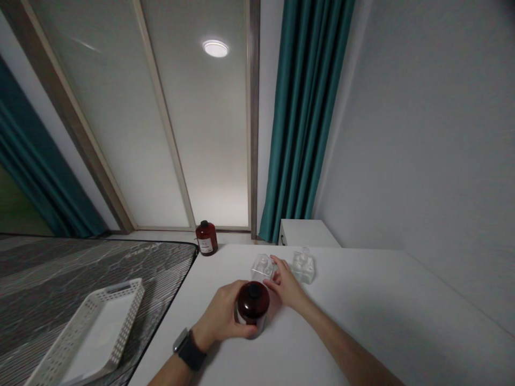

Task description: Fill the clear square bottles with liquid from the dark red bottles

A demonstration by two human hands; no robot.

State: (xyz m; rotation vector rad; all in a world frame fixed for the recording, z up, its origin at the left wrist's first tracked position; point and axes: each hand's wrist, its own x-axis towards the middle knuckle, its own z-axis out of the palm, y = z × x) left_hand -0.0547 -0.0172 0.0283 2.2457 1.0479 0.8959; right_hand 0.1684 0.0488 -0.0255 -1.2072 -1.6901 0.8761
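Note:
My left hand [225,313], with a dark watch on its wrist, is wrapped round a dark red-brown bottle [254,303] with a black cap, upright on the white table. My right hand [286,284] is just beyond it, thumb and forefinger apart, at the right side of a clear container [261,266]. Whether its fingertips touch that container I cannot tell. A second clear container [303,266] stands just right of this hand. Farther back, at the table's left corner, is another red-brown bottle [206,239] with a white label and black cap.
A white perforated basket [93,303] lies on the grey patterned surface [169,262] left of the white table [341,332]. Behind the table are a white cabinet [308,231], a teal curtain [309,118] and frosted sliding doors [213,139]. A grey wall [434,134] borders the right side.

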